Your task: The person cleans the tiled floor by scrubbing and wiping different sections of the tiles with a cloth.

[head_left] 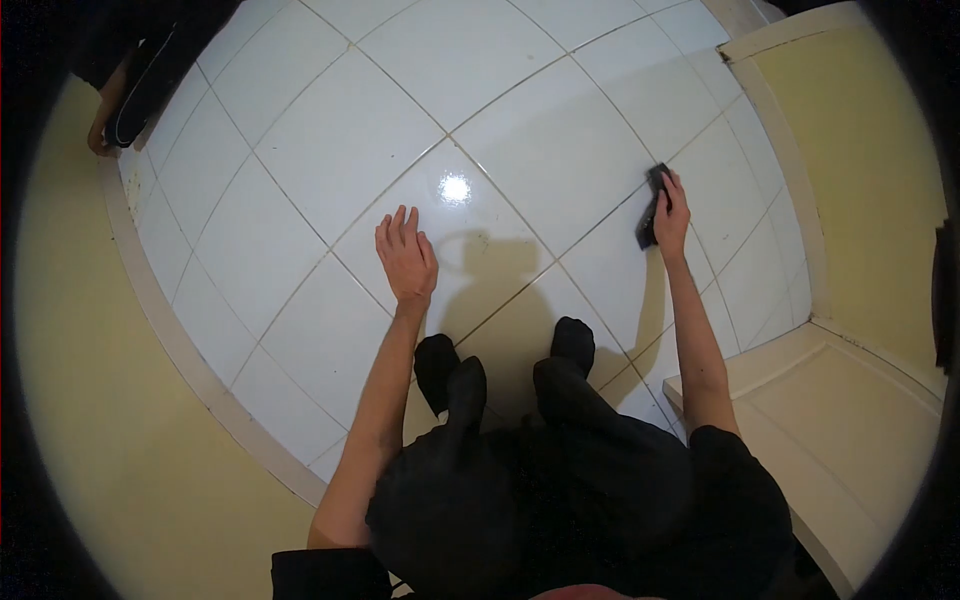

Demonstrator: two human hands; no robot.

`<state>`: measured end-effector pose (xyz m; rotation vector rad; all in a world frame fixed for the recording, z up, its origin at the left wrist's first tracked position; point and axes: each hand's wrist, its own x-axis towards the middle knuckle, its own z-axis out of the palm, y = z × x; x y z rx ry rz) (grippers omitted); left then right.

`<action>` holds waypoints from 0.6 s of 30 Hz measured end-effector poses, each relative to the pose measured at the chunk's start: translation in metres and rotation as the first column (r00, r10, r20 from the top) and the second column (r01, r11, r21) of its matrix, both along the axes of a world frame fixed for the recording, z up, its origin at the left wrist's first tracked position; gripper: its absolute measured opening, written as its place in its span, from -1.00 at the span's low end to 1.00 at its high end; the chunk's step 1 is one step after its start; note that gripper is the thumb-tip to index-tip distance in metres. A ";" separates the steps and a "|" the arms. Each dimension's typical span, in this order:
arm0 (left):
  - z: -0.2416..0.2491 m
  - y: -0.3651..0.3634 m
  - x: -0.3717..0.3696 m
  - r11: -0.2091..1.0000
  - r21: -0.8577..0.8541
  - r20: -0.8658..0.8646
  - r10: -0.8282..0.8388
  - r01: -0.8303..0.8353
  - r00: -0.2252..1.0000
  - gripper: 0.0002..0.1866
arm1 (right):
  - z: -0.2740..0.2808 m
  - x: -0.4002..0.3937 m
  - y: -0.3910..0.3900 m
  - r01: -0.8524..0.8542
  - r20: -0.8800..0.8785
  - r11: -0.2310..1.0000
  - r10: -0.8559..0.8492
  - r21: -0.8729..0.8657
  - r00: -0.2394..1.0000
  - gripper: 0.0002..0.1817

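Head view: the right hand [673,215] grips a black block [646,232] on the floor [530,110], the block showing left of the palm, its long axis running away from the person, far end angled slightly right. Well apart leftward, the left hand [405,265] is open.

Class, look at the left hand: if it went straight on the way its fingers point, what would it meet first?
The left hand would probably cross the joint between floor tiles first; no object shows that way, though its height above them is unclear.
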<state>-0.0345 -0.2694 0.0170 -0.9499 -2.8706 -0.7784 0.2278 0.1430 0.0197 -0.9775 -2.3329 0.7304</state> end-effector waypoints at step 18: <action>0.000 0.005 0.000 1.000 -0.013 -0.010 -0.007 0.007 1.000 -0.53 | -0.043 -0.180 0.073 -0.049 0.052 0.940 0.033 0.336 0.998 -0.56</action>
